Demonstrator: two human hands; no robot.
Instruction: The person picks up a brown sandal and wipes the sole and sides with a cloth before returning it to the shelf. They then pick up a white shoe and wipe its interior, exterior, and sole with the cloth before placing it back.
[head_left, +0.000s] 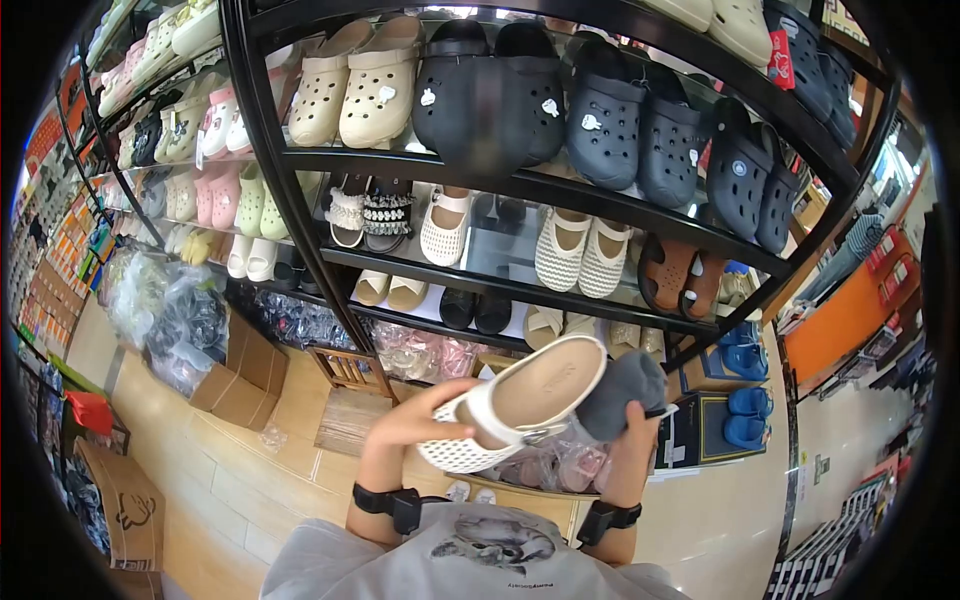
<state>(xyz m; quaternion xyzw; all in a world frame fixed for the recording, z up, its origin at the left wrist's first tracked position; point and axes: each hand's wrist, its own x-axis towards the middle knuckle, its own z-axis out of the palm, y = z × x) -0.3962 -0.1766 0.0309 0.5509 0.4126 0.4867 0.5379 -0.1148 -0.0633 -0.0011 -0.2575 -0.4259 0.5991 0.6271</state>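
My left hand [425,425] is wrapped round the toe end of a white perforated strap shoe [545,385], its tan insole facing up and its heel pointing to the upper right. In my right hand [635,430] is a bunched dark grey cloth [620,395], close beside the heel end of the shoe. Part of the cloth is hidden behind the shoe. A similar single white strap shoe [445,228] stands on the middle shelf ahead.
Ahead rises a black shoe rack [520,190] with cream clogs [380,90], navy clogs [605,120] and sandals. An open cardboard box [235,380] with plastic-wrapped goods sits on the left floor. Blue slippers [745,432] lie on a box at right.
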